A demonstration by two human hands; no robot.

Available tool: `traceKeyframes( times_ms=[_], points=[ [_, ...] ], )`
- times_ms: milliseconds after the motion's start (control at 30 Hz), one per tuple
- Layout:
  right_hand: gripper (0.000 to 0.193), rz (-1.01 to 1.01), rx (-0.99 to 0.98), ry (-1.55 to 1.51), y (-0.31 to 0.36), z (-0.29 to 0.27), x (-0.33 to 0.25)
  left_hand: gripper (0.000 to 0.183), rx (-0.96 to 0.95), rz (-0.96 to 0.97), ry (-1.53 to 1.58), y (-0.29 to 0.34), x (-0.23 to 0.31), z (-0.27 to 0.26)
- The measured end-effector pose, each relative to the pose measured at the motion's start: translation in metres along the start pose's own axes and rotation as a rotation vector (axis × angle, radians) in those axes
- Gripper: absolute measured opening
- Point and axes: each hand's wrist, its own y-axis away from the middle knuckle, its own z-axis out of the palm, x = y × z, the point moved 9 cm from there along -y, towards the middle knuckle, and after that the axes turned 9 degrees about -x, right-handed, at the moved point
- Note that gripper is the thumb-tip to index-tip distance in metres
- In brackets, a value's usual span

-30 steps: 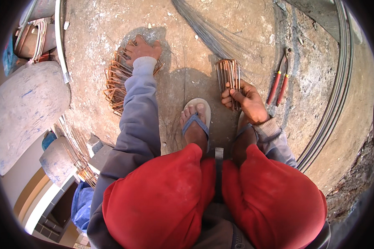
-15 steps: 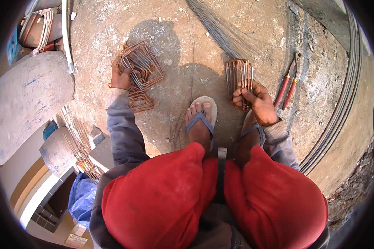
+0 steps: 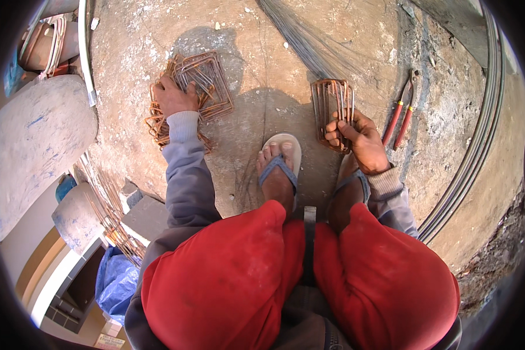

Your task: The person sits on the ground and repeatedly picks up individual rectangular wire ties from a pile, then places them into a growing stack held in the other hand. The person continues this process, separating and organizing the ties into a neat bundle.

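Observation:
At the left, a tangled pile of rusty rectangular rebar stirrups [image 3: 209, 76] lies on the ground. My left hand [image 3: 177, 96] is over the pile, thumb and fingers curled onto the stirrups; its fingertips are partly hidden among the bent rods. In my right hand [image 3: 363, 140] is a neater bundle of rebar stirrups [image 3: 328, 105], stacked side by side and gripped at the lower right between thumb and fingers. Red-handled pliers or nippers [image 3: 401, 114] lie on the ground right of that hand, untouched.
Thin grey binding wires [image 3: 297, 38] fan out beyond the right-hand bundle. Long bent rods [image 3: 484, 151] curve along the right side. A pale, worn board [image 3: 35, 146], a white pipe [image 3: 86, 52] and a blue tarp [image 3: 115, 280] are at the left. My sandalled feet [image 3: 280, 166] stand between the hands.
My left hand has turned and shifted from the pile's left side to over its middle; the stirrups under it have moved. My right hand keeps its bundle almost still.

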Motion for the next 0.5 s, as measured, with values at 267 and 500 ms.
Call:
traceKeyframes(
  times_ms=[267, 500],
  points=[
    [0.017, 0.019, 0.001, 0.000, 0.000, -0.001, -0.001, 0.024, -0.125, -0.003, 0.222, -0.009, -0.001, 0.005],
    [0.017, 0.026, -0.017, 0.030, -0.001, -0.004, 0.001, 0.018, -0.014, 0.156, 0.635, 0.002, 0.048, -0.042]
  ],
)
